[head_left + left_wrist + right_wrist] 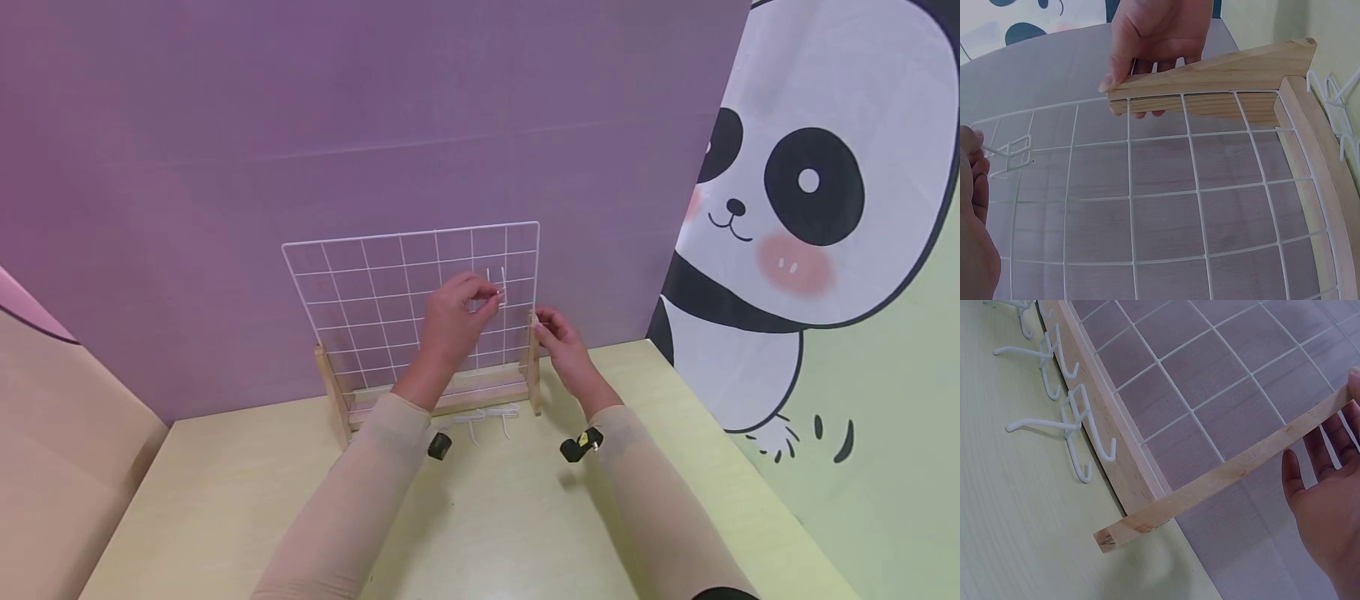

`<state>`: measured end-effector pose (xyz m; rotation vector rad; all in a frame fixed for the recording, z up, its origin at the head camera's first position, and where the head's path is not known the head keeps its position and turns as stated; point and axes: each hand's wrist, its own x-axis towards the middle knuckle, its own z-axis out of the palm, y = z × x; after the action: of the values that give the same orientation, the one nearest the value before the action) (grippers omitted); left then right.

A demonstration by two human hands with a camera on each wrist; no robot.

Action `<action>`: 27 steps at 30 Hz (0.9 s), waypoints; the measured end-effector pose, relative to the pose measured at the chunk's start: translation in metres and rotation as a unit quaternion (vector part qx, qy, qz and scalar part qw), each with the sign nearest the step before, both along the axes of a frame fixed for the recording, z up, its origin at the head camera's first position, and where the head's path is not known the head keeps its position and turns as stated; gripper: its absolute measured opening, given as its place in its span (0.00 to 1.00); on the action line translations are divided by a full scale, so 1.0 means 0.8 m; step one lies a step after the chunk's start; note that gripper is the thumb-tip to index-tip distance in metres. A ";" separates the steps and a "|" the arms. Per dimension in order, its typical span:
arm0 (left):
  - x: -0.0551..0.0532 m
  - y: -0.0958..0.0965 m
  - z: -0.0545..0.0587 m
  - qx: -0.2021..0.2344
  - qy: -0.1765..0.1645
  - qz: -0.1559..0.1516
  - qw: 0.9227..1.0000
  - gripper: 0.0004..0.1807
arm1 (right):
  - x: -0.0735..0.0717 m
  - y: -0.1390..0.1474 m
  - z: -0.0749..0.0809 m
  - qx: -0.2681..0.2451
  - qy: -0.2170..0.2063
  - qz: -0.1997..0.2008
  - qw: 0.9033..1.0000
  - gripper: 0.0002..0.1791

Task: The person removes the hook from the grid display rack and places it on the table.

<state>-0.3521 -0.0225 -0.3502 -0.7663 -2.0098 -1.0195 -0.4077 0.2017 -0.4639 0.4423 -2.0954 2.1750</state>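
A white wire grid panel (382, 298) stands upright in a wooden stand (480, 400). My left hand (452, 321) pinches a white wire hook (504, 292) between thumb and fingertips at the upper right of the grid. In the left wrist view, that hook (1019, 153) lies against the wires. My right hand (568, 354) grips the top of the stand's right wooden post (533, 367). Seen from the left wrist, its thumb lies on one side of the post and its fingers on the other.
More white hooks (487, 414) lie on the pale wooden table (510, 517) along the stand's front. In the right wrist view, one hook (1075, 425) rests beside the wooden base bar (1110, 437). A purple backdrop (375, 108) hangs behind; a panda picture (757, 350) covers the right wall.
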 end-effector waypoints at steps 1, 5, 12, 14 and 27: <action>0.001 -0.001 0.000 0.002 -0.001 -0.002 1.000 0.03 | 0.000 0.000 0.000 -0.002 0.000 0.000 1.000 0.20; 0.005 -0.006 -0.002 0.007 0.007 -0.009 1.000 0.03 | -0.001 -0.002 0.000 -0.005 0.002 -0.002 1.000 0.19; 0.013 -0.023 -0.008 -0.018 0.022 -0.002 1.000 0.02 | 0.003 -0.003 0.002 0.000 0.007 -0.005 1.000 0.18; 0.015 -0.029 -0.012 -0.027 0.024 0.004 0.999 0.02 | 0.003 -0.002 0.002 0.003 0.007 -0.005 1.000 0.19; 0.034 -0.060 -0.029 -0.056 0.015 -0.010 0.998 0.04 | 0.002 -0.001 0.002 0.000 0.001 0.000 1.000 0.19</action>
<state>-0.3248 -0.0709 -0.3737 -0.8583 -2.0504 -0.9078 -0.4060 0.2010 -0.4626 0.4427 -2.0934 2.1743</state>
